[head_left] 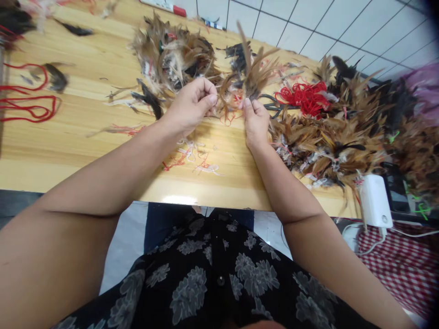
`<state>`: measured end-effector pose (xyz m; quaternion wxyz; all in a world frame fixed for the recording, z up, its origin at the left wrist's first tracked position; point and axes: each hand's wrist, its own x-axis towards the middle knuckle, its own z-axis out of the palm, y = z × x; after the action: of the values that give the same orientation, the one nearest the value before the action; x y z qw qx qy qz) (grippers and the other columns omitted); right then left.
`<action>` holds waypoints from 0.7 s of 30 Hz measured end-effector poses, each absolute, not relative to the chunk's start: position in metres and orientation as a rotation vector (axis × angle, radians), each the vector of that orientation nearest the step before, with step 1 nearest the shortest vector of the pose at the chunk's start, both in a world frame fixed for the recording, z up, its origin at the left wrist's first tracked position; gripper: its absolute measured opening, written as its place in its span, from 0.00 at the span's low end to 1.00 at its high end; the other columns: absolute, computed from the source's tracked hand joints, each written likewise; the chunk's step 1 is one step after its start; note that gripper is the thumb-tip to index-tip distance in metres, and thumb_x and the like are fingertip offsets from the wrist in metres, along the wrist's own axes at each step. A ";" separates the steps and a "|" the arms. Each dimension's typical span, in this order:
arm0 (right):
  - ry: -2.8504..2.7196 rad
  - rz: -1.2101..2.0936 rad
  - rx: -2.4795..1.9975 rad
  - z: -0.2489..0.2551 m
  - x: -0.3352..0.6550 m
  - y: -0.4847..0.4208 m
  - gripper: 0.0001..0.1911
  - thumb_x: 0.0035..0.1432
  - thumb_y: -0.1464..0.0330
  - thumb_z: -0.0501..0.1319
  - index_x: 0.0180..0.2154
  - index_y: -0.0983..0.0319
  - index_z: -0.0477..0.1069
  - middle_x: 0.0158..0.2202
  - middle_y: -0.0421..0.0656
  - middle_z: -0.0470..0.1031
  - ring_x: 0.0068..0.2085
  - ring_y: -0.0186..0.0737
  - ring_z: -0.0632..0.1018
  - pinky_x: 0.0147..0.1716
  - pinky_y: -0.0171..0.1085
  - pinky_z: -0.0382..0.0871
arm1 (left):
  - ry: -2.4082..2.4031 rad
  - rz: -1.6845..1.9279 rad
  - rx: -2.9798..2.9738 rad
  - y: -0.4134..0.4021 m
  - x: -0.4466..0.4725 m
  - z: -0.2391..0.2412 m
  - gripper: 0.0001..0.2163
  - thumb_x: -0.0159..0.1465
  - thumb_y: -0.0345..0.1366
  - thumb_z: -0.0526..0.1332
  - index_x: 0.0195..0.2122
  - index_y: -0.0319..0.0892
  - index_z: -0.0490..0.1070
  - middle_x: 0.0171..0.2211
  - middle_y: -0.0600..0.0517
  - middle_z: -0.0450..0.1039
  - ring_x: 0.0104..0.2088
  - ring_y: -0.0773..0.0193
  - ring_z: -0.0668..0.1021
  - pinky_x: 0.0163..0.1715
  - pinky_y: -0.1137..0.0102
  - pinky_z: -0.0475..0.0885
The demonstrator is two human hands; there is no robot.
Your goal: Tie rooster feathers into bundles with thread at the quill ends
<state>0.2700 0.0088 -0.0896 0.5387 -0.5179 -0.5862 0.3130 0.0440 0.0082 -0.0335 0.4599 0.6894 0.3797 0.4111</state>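
Observation:
My right hand (pixel 257 119) is closed on a small bunch of brown feathers (pixel 256 75), which fans upward from the thumb and fingertips. Facing it, my left hand (pixel 196 104) has its thumb and fingers pinched together; what lies between them, if anything, is too small to make out. A few curled brown feathers and thin reddish strands show in the gap between the hands. Just right of my right hand lie the dark loop handles of scissors (pixel 272 106), partly under a tangle of red string (pixel 305 98).
A heap of feathers (pixel 178 55) sits behind my left hand. Tied feather bunches (pixel 325 141) cover the table's right side. String scraps (pixel 202 162) lie in front; red cord (pixel 30 107) is at far left. A white plugged-in device (pixel 376 201) stands at the right edge.

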 end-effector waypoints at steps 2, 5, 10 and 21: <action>-1.371 0.750 -1.216 -0.086 0.260 -0.001 0.38 0.72 0.28 0.59 0.35 0.55 0.74 0.34 0.39 0.75 0.42 0.42 0.78 0.57 0.48 0.80 | 0.858 1.074 1.565 0.009 0.051 -0.039 0.19 0.79 0.51 0.73 0.43 0.48 0.66 0.34 0.55 0.69 0.39 0.61 0.73 0.45 0.60 0.71; -1.406 0.815 -1.220 -0.082 0.248 -0.011 0.35 0.71 0.31 0.65 0.33 0.56 0.75 0.32 0.38 0.75 0.40 0.40 0.78 0.52 0.44 0.78 | 0.815 1.140 1.432 0.007 0.061 -0.044 0.16 0.72 0.43 0.77 0.43 0.47 0.68 0.35 0.54 0.73 0.36 0.62 0.77 0.42 0.62 0.73; -1.423 0.842 -1.281 -0.076 0.239 -0.015 0.32 0.72 0.38 0.70 0.30 0.57 0.75 0.32 0.38 0.76 0.40 0.39 0.77 0.50 0.41 0.77 | 0.903 1.051 1.471 0.000 0.066 -0.042 0.13 0.71 0.38 0.75 0.42 0.47 0.68 0.35 0.53 0.78 0.40 0.58 0.84 0.42 0.64 0.77; -1.381 1.067 -1.184 -0.070 0.235 -0.018 0.33 0.68 0.35 0.72 0.31 0.58 0.76 0.34 0.40 0.79 0.42 0.41 0.80 0.51 0.42 0.79 | 0.894 1.076 1.405 0.001 0.062 -0.040 0.14 0.68 0.33 0.73 0.35 0.46 0.66 0.32 0.53 0.76 0.38 0.60 0.82 0.44 0.63 0.78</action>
<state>0.2350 -0.0175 -0.0704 0.4939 -0.4881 -0.5693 0.4401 0.0622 0.0005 -0.0397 0.5475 0.5931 0.3774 0.4540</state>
